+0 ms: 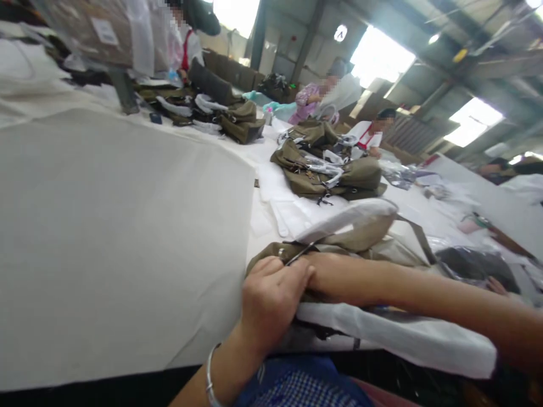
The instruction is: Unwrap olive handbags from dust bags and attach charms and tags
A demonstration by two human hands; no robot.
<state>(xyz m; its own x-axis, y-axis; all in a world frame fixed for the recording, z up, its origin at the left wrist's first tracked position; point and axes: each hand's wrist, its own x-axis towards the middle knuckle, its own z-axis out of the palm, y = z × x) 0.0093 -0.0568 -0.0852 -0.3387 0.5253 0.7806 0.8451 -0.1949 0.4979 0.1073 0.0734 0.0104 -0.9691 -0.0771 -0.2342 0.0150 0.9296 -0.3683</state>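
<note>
An olive-green handbag (pixel 369 237) lies at the table's near edge, its handles wrapped in white padding (pixel 394 333). My left hand (pixel 271 291), with a silver bangle (pixel 210 379) at the wrist, is closed on the bag's edge near a metal fitting and a dark strip along the opening. From the right, my right forearm (pixel 394 282) crosses over the bag and reaches the opening beside my left hand. My right hand itself is hidden behind the left hand or within the bag, so its fingers do not show.
White paper (pixel 127 237) covers the table at left. Further back lie olive bags (pixel 326 164) with wrapped handles, more bags (pixel 237 118), and white sheets (pixel 292 215). A plastic-wrapped dark item (pixel 475 265) is at right. Several people stand around the table, one person's hand (pixel 496 285) near it.
</note>
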